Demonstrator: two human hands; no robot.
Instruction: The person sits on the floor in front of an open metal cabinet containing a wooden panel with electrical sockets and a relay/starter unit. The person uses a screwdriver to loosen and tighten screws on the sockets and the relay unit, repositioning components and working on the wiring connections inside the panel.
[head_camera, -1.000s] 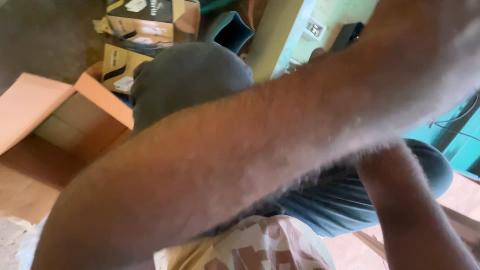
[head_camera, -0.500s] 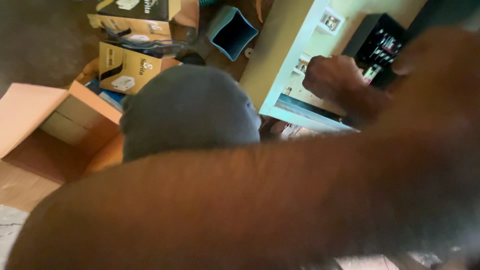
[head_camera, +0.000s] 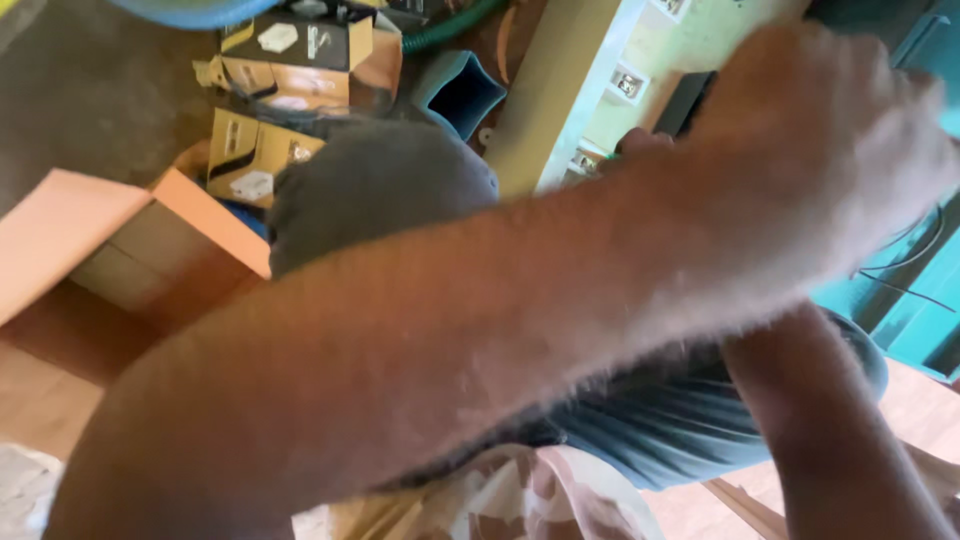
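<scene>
Against the cream panel (head_camera: 560, 110), left hand (head_camera: 820, 150) is raised, blurred; grip cannot be told; right hand (head_camera: 645, 145) reaches the panel's sockets (head_camera: 628, 84); closure unclear; fitting appears unfinished; boxes (head_camera: 290, 70) lie below-left.

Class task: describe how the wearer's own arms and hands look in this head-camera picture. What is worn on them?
The big forearm across the picture is bare and hairy, with no sleeve, watch or glove showing. Its hand is blurred, bare, with no ring that can be made out. A second bare forearm shows lower right.

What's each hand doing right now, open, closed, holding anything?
Left hand: raised across the view, blurred; grip cannot be told.
Right hand: out of view; only its forearm shows.
</scene>
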